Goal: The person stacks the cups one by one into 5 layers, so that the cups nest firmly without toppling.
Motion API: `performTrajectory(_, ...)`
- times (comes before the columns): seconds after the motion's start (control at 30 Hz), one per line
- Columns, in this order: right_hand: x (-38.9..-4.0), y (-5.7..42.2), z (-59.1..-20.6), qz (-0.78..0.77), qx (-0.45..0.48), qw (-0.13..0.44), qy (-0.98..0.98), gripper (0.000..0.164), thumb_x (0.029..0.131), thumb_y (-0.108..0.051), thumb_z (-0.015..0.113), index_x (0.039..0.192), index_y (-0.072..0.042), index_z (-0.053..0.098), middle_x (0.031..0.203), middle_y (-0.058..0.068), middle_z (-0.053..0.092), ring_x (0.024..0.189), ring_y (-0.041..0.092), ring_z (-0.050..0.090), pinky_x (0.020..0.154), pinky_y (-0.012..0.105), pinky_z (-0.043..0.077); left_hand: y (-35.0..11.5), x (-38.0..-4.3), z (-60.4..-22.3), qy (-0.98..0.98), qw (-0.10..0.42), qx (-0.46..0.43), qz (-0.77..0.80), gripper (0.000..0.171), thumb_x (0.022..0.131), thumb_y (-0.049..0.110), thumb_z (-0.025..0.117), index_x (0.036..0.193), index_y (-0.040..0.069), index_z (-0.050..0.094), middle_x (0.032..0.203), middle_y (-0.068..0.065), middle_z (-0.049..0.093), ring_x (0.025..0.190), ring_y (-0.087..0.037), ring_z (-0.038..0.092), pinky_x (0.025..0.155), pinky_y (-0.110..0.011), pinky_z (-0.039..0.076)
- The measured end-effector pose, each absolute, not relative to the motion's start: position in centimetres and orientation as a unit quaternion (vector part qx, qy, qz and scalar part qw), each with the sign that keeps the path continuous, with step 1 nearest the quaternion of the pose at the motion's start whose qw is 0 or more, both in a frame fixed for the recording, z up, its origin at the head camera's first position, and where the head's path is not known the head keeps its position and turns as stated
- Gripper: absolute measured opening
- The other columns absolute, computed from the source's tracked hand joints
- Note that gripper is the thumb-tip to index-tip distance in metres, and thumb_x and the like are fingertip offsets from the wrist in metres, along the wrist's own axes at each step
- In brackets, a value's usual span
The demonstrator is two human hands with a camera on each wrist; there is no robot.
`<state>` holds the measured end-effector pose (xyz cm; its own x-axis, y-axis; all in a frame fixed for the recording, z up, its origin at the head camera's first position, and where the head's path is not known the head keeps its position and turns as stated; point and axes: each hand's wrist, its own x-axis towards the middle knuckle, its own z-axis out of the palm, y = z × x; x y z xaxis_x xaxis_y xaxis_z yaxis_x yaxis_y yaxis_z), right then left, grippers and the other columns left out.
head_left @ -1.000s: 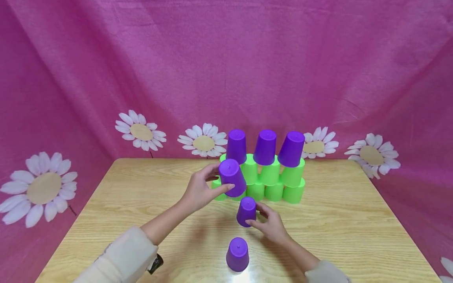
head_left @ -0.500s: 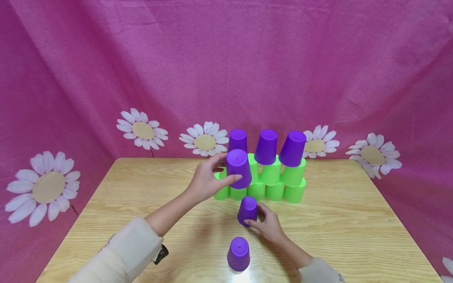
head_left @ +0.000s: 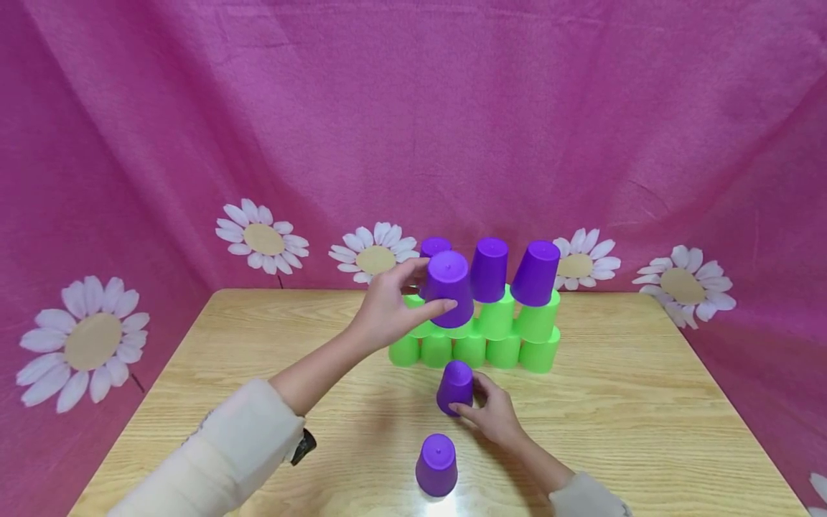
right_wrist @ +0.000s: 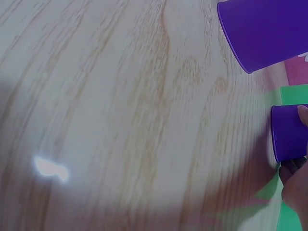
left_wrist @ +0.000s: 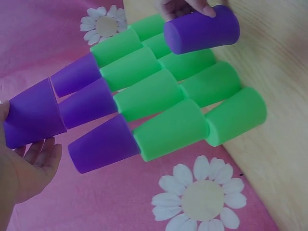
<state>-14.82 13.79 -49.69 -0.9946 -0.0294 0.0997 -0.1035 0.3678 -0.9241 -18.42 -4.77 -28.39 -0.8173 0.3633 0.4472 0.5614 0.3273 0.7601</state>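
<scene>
Near the upper left of the cup wall, my left hand (head_left: pixel 388 307) holds an upside-down purple cup (head_left: pixel 449 291) between thumb and fingers. It overlaps the leftmost of three purple cups (head_left: pixel 491 271) that stand on the top row. Below, just in front of the wall, my right hand (head_left: pixel 496 416) grips another upside-down purple cup (head_left: pixel 455 389) low on its side. The left wrist view shows the raised cup (left_wrist: pixel 33 115) close by the top purple row. In the right wrist view, thumb and fingers grip the right-hand cup (right_wrist: pixel 288 132) at the frame's edge.
Two stepped rows of upside-down green cups (head_left: pixel 502 352) carry the purple ones. One more purple cup (head_left: pixel 436 467) stands upside down nearer the front of the wooden table (head_left: pixel 620 402). A pink daisy-print cloth (head_left: pixel 413 129) hangs behind and at the sides.
My left hand has moved up and to the right with its cup, now covering more of the leftmost top cup. The right hand and its cup stay nearly in place.
</scene>
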Motion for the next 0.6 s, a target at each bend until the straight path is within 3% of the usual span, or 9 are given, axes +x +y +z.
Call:
performTrajectory(0.4,-14.7,15.9,-48.1,0.548,0.046,0.029,-0.835,0.054,0.073,-0.006,0.075,0.122,0.004,0.053,0.117,0.023,0.061,0.111,0.038,0.058,0.100,0.048,0.044,-4.4,-19.5,-26.9,-0.803,0.102,-0.275,-0.518,0.050,0.073,0.012,0.077,0.117,-0.002,0.057,0.106,-0.017,0.067,0.092,-0.028,0.067,0.083,-0.041,0.055)
performTrajectory(0.6,-14.7,16.9,-46.2,0.524,0.087,0.056,-0.845,0.052,0.073,-0.007,0.076,0.119,0.004,0.055,0.111,0.022,0.063,0.106,0.038,0.060,0.096,0.049,0.047,-4.2,-20.0,-26.6,-0.802,0.106,-0.270,-0.523,0.049,0.074,0.011,0.076,0.116,-0.002,0.057,0.104,-0.018,0.068,0.091,-0.028,0.067,0.082,-0.039,0.056)
